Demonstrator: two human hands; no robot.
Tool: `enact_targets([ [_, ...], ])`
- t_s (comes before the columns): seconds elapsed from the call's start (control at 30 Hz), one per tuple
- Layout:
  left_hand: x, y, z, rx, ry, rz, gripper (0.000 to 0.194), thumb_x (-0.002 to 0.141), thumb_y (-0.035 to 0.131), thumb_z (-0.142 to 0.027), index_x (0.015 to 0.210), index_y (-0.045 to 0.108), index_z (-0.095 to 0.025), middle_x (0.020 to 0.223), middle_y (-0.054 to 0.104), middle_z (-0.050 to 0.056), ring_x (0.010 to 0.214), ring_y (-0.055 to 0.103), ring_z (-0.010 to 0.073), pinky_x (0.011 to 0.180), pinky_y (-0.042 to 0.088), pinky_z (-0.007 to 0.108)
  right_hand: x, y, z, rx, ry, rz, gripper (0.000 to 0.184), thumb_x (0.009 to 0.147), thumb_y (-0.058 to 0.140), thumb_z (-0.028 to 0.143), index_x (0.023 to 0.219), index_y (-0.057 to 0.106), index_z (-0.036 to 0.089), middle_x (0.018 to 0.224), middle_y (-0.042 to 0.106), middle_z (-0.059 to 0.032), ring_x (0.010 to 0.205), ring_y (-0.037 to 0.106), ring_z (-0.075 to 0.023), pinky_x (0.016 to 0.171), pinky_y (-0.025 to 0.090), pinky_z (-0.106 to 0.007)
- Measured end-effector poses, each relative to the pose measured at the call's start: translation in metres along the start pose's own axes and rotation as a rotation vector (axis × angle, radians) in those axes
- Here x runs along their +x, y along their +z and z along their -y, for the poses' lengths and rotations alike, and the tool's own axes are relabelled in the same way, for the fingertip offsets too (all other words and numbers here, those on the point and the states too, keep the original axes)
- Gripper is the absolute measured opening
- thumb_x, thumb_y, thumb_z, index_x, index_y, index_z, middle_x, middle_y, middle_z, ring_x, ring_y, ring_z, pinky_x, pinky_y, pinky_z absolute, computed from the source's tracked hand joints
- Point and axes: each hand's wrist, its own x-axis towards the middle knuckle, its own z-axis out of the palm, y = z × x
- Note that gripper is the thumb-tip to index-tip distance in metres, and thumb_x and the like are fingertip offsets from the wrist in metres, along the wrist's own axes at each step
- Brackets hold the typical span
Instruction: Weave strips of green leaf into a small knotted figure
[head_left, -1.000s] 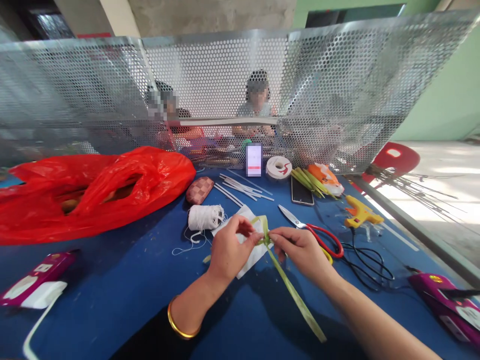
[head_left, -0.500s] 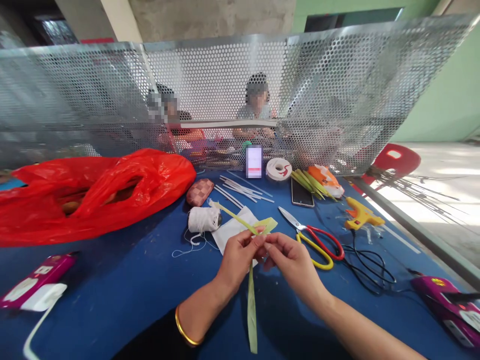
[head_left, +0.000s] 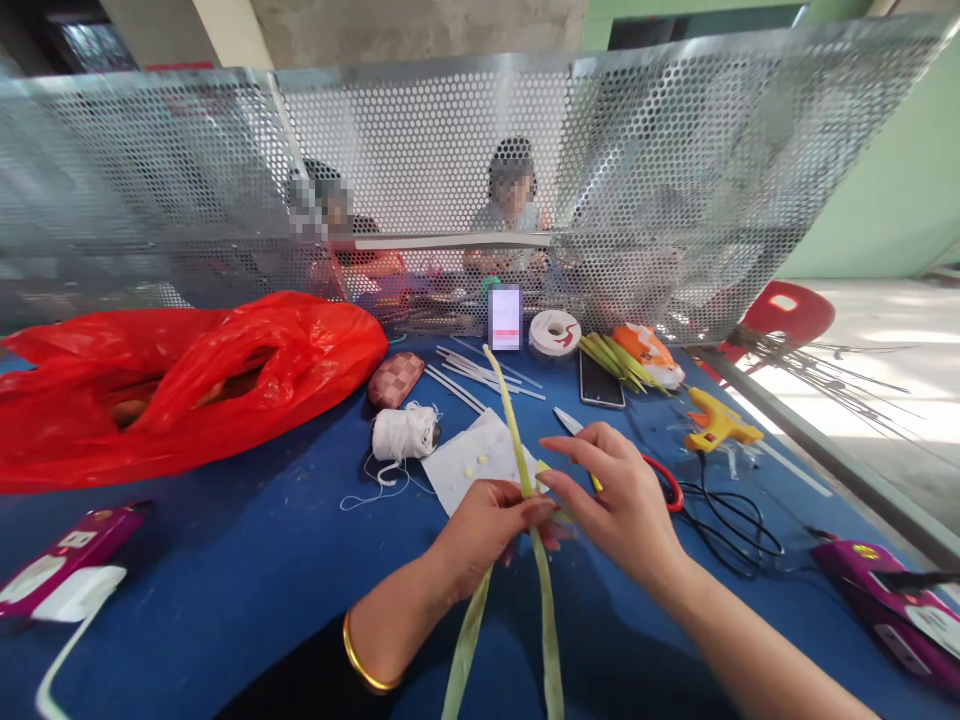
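Observation:
My left hand [head_left: 491, 525] pinches a pale green leaf strip [head_left: 547, 620] between thumb and fingers. One yellowish end of it points up and away from me. Two green tails hang below the hand toward the table's near side. My right hand [head_left: 619, 490] is just to the right, thumb and forefinger spread apart close to a folded bit of the leaf. Its lower fingers are partly hidden behind the work. Under the hands lies a white paper sheet [head_left: 457, 465] with small yellow bits on it. Scissors [head_left: 664, 483] with red and yellow handles are partly covered by my right hand.
A red plastic bag [head_left: 187, 390] fills the left. Around the middle are a white thread spool [head_left: 403, 435], a checked pouch [head_left: 395, 380], white sticks [head_left: 480, 370], a ribbon roll [head_left: 555, 332] and a phone [head_left: 601, 382]. A yellow glue gun [head_left: 721, 422] with its cable lies right. People sit behind the perforated screen [head_left: 442, 150].
The leaf has turned upright, and two tails now hang where one showed. My right hand has come off the leaf and opened, moving right over the scissors.

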Motion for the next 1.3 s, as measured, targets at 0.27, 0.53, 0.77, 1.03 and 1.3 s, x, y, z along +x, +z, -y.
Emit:
enact_targets([
  [0.27,-0.001,0.003,0.006,0.206,0.061,0.043,0.038,0.081,0.060,-0.045,0.060,0.067,-0.014,0.048,0.055,-0.001,0.046,0.040,0.0096,0.045,0.025,0.024,-0.001,0.007,0.007,0.107,-0.193,0.148,0.023,0.090,0.054,0.021,0.069,0.063,0.018,0.064,0.056,-0.0001,0.063,0.054,-0.0136,0.063,0.039,-0.028],
  [0.53,0.004,-0.012,-0.003,-0.249,-0.085,0.049,0.029,0.076,0.069,-0.040,0.066,0.065,-0.013,0.051,0.052,-0.003,0.044,0.040,0.0064,0.043,0.027,0.021,-0.022,0.015,0.012,-0.304,-0.860,-0.003,0.021,0.092,0.045,0.010,0.092,0.066,0.013,0.072,0.067,-0.0053,0.070,0.061,-0.0181,0.077,0.043,-0.036],
  [0.77,0.005,-0.025,-0.014,-0.318,-0.143,0.000,0.022,0.085,0.062,-0.029,0.079,0.071,-0.011,0.070,0.068,0.005,0.048,0.053,0.0050,0.033,0.021,0.014,-0.022,0.018,0.016,-0.451,-1.002,0.191,0.024,0.095,0.044,0.010,0.082,0.064,0.015,0.078,0.065,-0.0054,0.078,0.062,-0.0203,0.091,0.042,-0.042],
  [1.03,0.008,-0.030,-0.017,-0.574,-0.290,-0.103,0.024,0.092,0.054,-0.024,0.085,0.071,-0.009,0.085,0.071,0.008,0.067,0.066,0.0089,0.056,0.051,0.013,-0.021,0.026,0.009,-0.406,-0.912,0.271,0.025,0.094,0.040,0.010,0.086,0.064,0.014,0.075,0.063,-0.0047,0.073,0.057,-0.0199,0.089,0.042,-0.042],
  [1.3,0.005,-0.011,-0.008,-0.570,-0.273,-0.105,0.024,0.087,0.062,-0.026,0.068,0.072,-0.015,0.072,0.071,0.004,0.067,0.064,0.0117,0.067,0.051,0.022,-0.023,0.040,0.018,-0.403,-0.988,0.230,0.019,0.095,0.043,0.010,0.096,0.062,0.015,0.075,0.061,-0.0032,0.069,0.056,-0.0185,0.077,0.042,-0.039],
])
